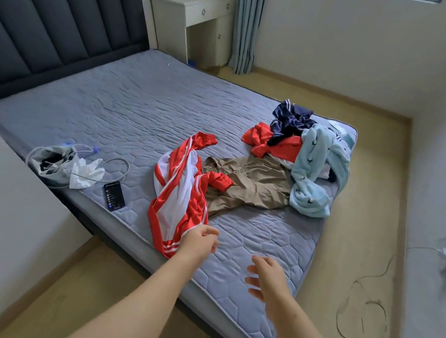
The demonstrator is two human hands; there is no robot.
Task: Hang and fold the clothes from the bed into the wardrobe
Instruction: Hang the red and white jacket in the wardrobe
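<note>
With left hand (201,238) and right hand (266,278) released, grasp the red-and-white satin jacket (176,191) evenly at its 6 o'clock hem.

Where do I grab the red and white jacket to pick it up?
Probably grip the red and white jacket by its striped hem, coming from the near bed edge. That end lies free beside the left hand, while a red sleeve lies over the tan trousers.

phone (114,196), grey bag (49,164), white desk (194,9)
</note>
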